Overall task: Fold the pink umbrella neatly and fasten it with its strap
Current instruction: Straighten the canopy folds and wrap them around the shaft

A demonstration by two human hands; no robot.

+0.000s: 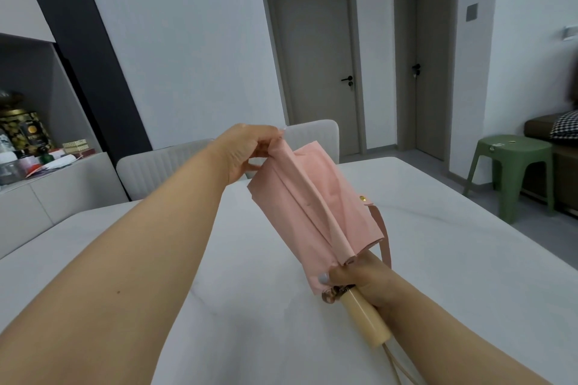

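Note:
The collapsed pink umbrella (309, 212) is held in the air above the white table (438, 259), its canopy hanging in loose flat folds. My left hand (250, 150) pinches the far top edge of the canopy fabric. My right hand (362, 281) grips the umbrella at the base of the canopy, just above the cream handle (366, 319), which points toward me. The pink strap (380, 225) with a gold snap (362, 198) dangles unfastened on the right side of the canopy.
Two pale upholstered chairs (175, 166) stand at the table's far side. A green plastic stool (513, 172) is on the floor at right, beside a sofa with a checked cushion. A sideboard with jars and boxes (37, 150) is at left. Two closed doors are behind.

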